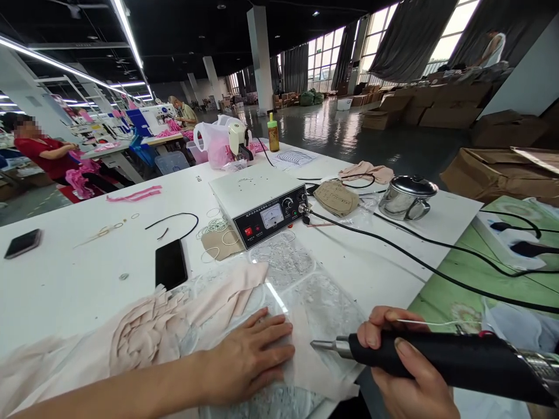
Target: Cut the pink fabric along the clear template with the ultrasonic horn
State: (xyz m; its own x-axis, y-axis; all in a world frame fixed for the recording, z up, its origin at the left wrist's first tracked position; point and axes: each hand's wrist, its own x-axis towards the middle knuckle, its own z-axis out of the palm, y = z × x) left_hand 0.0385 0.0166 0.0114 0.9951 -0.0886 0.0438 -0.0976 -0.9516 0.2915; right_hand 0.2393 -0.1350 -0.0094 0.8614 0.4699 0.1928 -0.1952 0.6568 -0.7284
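Note:
My left hand (248, 362) lies flat with its fingers stretched out, pressing a pale pink fabric strip (312, 355) onto a clear, patterned plastic sheet (279, 262). My right hand (406, 369) is wrapped around a black ultrasonic welding gun (463, 355). The gun's metal tip points left over the fabric, just right of my left fingers; whether it touches cannot be told. From between my right fingers runs a thin white strand (432, 322). A ruffled pink fabric flower (144, 334) rests left of my left forearm, on more of the same cloth.
Behind the sheet stands a control box (273, 215) with a dial, its black cable (375, 235) crossing rightward. A phone (171, 265), scissors (100, 233), a lidded metal mug (408, 196) and a bottle (273, 134) are on the white table. A power strip (502, 238) lies right. Co-workers sit farther off.

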